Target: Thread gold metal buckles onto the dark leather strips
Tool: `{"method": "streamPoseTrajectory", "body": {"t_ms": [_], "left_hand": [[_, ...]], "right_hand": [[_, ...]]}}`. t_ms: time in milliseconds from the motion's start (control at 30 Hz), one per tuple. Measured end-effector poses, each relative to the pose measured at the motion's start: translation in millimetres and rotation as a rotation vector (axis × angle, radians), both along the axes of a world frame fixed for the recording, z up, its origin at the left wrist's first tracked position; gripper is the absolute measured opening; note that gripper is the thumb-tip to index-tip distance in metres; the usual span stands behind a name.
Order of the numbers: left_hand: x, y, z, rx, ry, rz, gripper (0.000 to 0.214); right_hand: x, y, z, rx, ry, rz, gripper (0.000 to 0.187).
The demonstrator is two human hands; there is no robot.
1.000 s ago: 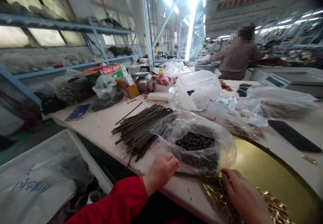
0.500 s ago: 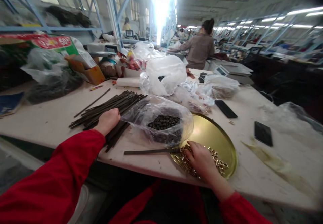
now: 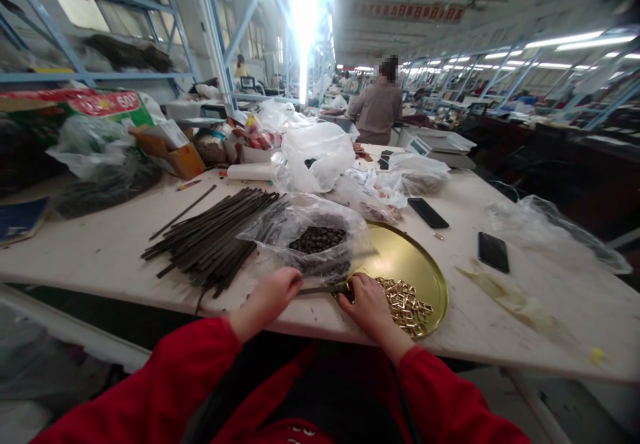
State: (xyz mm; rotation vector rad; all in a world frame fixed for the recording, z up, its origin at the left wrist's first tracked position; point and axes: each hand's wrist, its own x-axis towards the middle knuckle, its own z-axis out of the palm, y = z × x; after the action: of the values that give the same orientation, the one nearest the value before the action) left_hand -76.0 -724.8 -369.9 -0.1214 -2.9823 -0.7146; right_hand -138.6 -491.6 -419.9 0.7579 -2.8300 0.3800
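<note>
My left hand (image 3: 273,297) is closed at the table's front edge, in front of the clear bag (image 3: 260,231) of small dark pieces (image 3: 320,239). A blurred dark strip (image 3: 350,261) reaches rightward from its fingers across the bag. Another dark flat strip (image 3: 320,290) runs between my hands. My right hand (image 3: 369,301) has its fingers closed around the right end of this strip, at the rim of the round gold tray (image 3: 425,264). Small gold rectangular metal loops (image 3: 407,307) lie heaped in the tray beside that hand; its fingertips are partly hidden.
A pile of dark strips (image 3: 210,237) lies left of the bag. White plastic bags (image 3: 320,154) and a white roll (image 3: 249,173) sit behind. Two dark phones (image 3: 427,213) and a yellowish strip (image 3: 510,297) are on the right. A person (image 3: 377,107) stands farther back.
My left hand has left the strip pile and moved right and nearer, bringing a strip with it. My right hand has shifted left from the gold loops to the tray's rim.
</note>
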Motion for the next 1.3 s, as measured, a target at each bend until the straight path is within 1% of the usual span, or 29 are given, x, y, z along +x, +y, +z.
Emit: {"method": "streamPoseTrajectory", "body": {"t_ms": [67, 100, 167, 267, 367, 433, 533, 700, 733, 833, 900, 1000, 1067, 1133, 1200, 1233, 1300], "left_hand": [[1.2, 28.3, -17.7, 0.004, -0.034, -0.034, 0.018], [-0.2, 37.3, -24.1, -0.002, -0.039, -0.032, 0.018], [-4.8, 45.9, -31.6, -0.015, -0.040, -0.007, 0.014], [-11.6, 45.7, -34.3, -0.033, -0.042, 0.032, 0.016], [-14.7, 43.6, -35.7, -0.053, -0.048, 0.036, 0.015], [-14.1, 41.9, -37.3, -0.070, -0.058, 0.039, 0.010], [-9.9, 35.1, -38.6, -0.087, -0.070, 0.058, 0.008], [-5.0, 15.0, -34.7, -0.108, -0.122, 0.083, 0.010], [-5.6, 11.2, -33.2, -0.112, -0.134, 0.083, 0.011], [-8.8, 1.6, -27.4, -0.121, -0.177, 0.085, 0.014], [-10.3, -3.1, -22.8, -0.120, -0.202, 0.091, 0.016], [-8.9, -6.6, -15.1, -0.102, -0.211, 0.091, 0.017], [-5.1, -6.6, -9.5, -0.063, -0.191, 0.075, 0.022], [0.8, -5.7, -3.5, 0.030, -0.150, 0.033, 0.030], [8.2, -4.8, 2.0, 0.151, -0.107, -0.010, 0.037], [12.3, -4.5, 4.3, 0.205, -0.096, -0.020, 0.038], [20.8, -4.3, 7.0, 0.277, -0.100, -0.011, 0.037]], "right_hand": [[0.6, 3.0, 0.3, 0.007, 0.014, -0.004, 0.021], [1.1, 6.2, 0.7, 0.009, 0.020, -0.003, 0.019], [1.5, 14.3, 1.7, 0.013, 0.030, 0.001, 0.017], [-0.8, 26.6, 2.4, 0.014, 0.035, 0.020, 0.016], [-5.9, 35.4, 1.9, 0.013, 0.033, 0.039, 0.016], [-8.8, 39.8, 1.6, 0.010, 0.031, 0.045, 0.017], [-9.5, 44.1, 2.0, 0.002, 0.025, 0.055, 0.019], [-3.1, 40.8, 4.0, -0.008, 0.009, 0.111, 0.042], [-2.4, 39.3, 4.7, 0.000, 0.008, 0.124, 0.041], [-4.1, 37.7, 7.3, 0.029, 0.006, 0.143, 0.024], [-7.0, 39.5, 8.9, 0.031, 0.008, 0.145, 0.018], [-9.5, 43.3, 11.2, 0.025, 0.021, 0.160, 0.017], [-8.8, 44.4, 14.4, 0.000, 0.046, 0.168, 0.019], [-6.4, 43.8, 19.6, -0.058, 0.069, 0.146, 0.024], [-2.9, 41.3, 26.2, -0.168, 0.041, 0.064, 0.031], [-1.0, 39.3, 29.5, -0.245, -0.021, 0.019, 0.035], [3.0, 34.2, 35.1, -0.464, -0.269, -0.044, 0.046]]}}
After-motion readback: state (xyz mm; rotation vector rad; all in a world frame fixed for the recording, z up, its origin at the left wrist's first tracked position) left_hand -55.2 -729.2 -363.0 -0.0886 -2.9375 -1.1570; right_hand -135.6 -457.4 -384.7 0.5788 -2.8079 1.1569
